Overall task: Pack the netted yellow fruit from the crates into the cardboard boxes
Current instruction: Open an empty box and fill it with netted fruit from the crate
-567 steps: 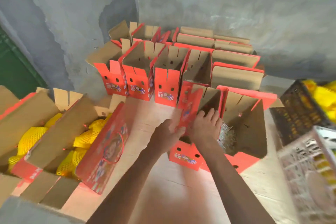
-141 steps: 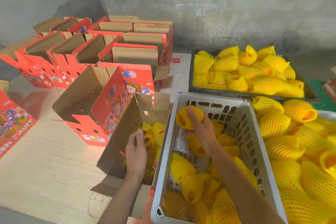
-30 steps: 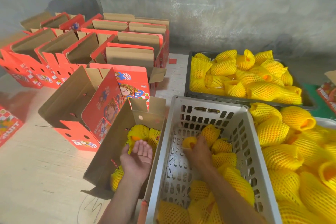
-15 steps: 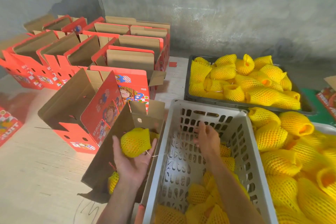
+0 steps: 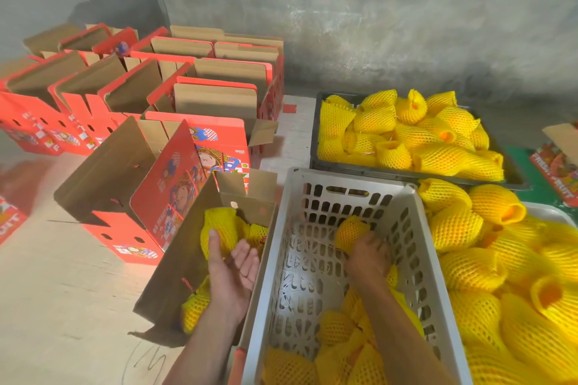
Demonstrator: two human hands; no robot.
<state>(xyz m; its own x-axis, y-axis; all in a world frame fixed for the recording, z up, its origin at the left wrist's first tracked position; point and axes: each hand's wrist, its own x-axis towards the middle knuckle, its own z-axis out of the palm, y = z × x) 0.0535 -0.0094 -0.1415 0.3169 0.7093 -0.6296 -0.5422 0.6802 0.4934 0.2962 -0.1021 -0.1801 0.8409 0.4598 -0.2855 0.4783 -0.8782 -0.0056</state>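
Observation:
A tilted open cardboard box [image 5: 175,266] lies beside a white plastic crate [image 5: 344,180]. My left hand [image 5: 233,272] is over the box mouth, palm up and fingers apart, with its thumb resting on a netted yellow fruit [image 5: 219,225] lying in the box. More netted fruit shows lower in the box. My right hand [image 5: 369,256] reaches into the white crate and closes over another netted fruit [image 5: 350,230] near its far wall. Several more netted fruit lie in the crate's near end.
A black crate [image 5: 314,162] full of netted fruit stands behind the white one. A big heap of netted fruit [image 5: 500,275] lies to the right. Several empty red boxes [image 5: 215,100] with raised flaps stand at the back left, one [image 5: 106,178] right beside the tilted box.
My left hand has let the fruit it held drop into the box and now lies open above it. My right hand has gone down from the crate wall onto a fruit.

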